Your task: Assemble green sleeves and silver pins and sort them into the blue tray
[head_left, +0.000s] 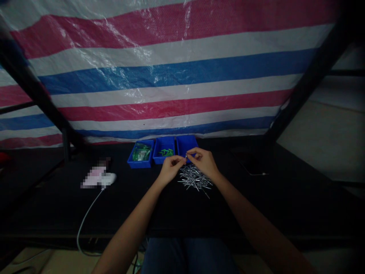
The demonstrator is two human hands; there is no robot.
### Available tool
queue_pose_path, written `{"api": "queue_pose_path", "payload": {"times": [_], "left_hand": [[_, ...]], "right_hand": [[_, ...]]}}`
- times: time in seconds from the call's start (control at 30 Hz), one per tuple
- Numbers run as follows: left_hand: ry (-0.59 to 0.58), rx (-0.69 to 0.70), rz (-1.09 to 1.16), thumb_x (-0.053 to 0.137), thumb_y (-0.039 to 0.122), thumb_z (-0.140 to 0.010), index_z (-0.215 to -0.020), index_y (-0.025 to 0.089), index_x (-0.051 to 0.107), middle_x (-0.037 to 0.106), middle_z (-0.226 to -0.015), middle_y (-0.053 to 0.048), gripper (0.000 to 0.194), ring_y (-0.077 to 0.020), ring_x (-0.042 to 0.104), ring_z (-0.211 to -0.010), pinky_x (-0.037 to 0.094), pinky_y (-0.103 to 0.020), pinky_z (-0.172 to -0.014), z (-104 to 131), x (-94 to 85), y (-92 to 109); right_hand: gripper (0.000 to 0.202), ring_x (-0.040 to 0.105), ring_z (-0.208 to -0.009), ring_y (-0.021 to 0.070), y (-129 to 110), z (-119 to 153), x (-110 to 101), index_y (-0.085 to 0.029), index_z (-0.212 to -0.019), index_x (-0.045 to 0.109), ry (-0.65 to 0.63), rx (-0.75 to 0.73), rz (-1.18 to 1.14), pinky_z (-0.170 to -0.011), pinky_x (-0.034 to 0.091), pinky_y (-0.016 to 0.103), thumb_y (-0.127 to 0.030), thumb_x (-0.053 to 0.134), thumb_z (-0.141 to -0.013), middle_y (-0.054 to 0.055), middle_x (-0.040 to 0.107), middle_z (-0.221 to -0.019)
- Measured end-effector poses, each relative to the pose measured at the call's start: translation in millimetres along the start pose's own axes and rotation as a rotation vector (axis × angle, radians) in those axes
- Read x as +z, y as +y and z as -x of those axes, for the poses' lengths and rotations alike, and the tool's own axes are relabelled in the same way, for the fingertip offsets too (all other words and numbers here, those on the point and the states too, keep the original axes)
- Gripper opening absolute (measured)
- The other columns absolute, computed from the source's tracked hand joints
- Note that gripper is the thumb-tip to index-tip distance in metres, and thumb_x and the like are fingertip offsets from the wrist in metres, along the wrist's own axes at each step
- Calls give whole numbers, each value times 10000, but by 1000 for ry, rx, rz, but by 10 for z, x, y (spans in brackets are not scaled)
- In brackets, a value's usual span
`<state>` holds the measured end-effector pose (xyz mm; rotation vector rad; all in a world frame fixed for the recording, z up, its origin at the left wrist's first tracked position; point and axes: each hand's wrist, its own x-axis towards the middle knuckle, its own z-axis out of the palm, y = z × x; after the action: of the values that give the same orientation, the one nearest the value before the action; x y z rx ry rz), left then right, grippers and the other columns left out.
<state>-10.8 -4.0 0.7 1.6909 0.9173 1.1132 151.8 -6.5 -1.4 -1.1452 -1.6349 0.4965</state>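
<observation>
Head view: left hand and right hand meet above a heap of metal pins on the dark tabletop, fingers pinched on a small pin. Three blue bins stand just behind.

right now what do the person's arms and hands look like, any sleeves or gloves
Both arms are bare along their whole visible length, with no sleeves in view. The left hand and right hand wear no gloves. No watch, ring or band shows in the dim light.
</observation>
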Motion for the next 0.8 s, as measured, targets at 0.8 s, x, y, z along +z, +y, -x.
{"api": "queue_pose_path", "payload": {"times": [0.8], "left_hand": [[567,183,-854,491,400,-827,-982,188,603,634,-937,-64,286,-196,575,-865,418,-336,-843,679,-832,471]], "right_hand": [[215,584,-621,156,104,-116,-164,-177,-767,663,130,79,-126,-577,457,278,-379,613,-713,52,676,-749]]}}
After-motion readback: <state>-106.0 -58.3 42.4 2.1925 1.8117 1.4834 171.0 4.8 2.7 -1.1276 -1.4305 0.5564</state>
